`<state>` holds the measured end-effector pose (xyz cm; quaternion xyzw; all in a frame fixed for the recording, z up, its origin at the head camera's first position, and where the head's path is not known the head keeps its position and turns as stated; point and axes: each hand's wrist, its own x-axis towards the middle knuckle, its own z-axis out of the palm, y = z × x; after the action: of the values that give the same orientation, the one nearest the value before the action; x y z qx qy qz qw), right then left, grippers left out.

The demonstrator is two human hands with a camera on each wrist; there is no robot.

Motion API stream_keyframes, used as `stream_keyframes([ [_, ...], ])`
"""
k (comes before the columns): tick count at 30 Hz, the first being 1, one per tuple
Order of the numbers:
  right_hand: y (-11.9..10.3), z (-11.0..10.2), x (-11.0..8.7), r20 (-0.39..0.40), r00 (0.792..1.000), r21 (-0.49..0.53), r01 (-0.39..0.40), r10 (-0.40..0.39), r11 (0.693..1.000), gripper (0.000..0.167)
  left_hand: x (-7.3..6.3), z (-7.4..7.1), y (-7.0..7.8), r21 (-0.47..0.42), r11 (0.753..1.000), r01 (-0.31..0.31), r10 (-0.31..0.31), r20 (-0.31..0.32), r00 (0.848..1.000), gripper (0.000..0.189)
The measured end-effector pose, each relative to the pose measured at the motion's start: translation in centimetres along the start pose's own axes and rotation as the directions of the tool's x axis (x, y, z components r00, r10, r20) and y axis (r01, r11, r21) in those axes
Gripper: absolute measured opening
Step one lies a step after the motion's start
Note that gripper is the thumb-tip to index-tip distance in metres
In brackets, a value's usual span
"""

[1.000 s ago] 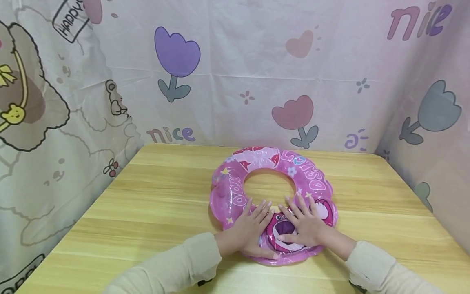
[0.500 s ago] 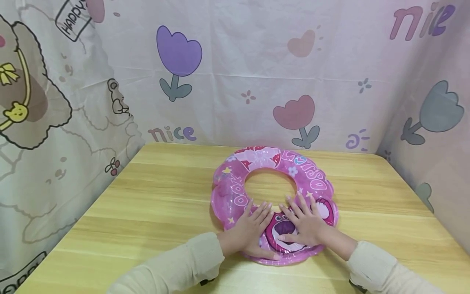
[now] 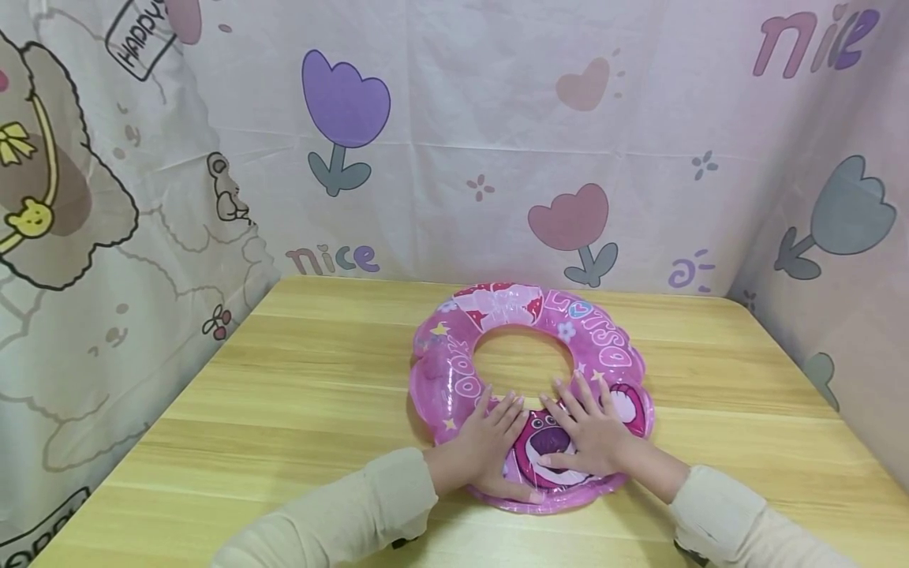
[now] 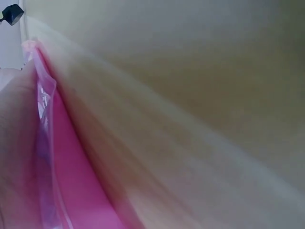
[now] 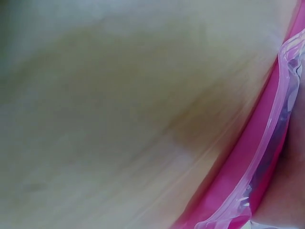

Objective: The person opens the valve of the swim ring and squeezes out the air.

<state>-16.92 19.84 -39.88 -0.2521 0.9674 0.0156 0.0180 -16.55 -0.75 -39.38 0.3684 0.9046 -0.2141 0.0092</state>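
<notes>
A pink inflatable swim ring (image 3: 443,383) with a cartoon bear face and printed letters lies flat on the wooden table. My left hand (image 3: 486,446) rests on its near left part, fingers straight and pointing to the ring's hole, thumb along the near edge. On the near right part my right hand (image 3: 592,438) lies with fingers spread, partly covering the bear face. In the left wrist view the ring's pink side (image 4: 76,176) and clear seam show beside the hand. The right wrist view shows the same kind of seam and pink side (image 5: 238,157) at its right edge.
The light wooden table (image 3: 298,379) reaches back to a printed cloth (image 3: 454,158) with tulips and lettering. Another printed cloth (image 3: 128,315) hangs along the left side. Beige sleeves (image 3: 355,505) cover both forearms.
Both hands keep their places on the swim ring. The head view has shifted very slightly, and my left hand sits a touch further right.
</notes>
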Motion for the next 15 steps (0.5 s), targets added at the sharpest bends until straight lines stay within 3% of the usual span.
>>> stream_keyframes([
  [8, 0.07, -0.01, 0.03, 0.009, 1.0, -0.015, -0.011, 0.011, 1.0, 0.09, 0.0, -0.77, 0.12, 0.011, 1.0, 0.005, -0.005, 0.044, 0.999, 0.11],
  [15, 0.05, 0.1, 0.06, -0.012, 1.0, -0.005, -0.016, 0.016, 1.0, 0.09, -0.08, -0.31, -0.13, -0.021, 1.0, -0.002, 0.002, 0.009, 1.0, 0.11],
])
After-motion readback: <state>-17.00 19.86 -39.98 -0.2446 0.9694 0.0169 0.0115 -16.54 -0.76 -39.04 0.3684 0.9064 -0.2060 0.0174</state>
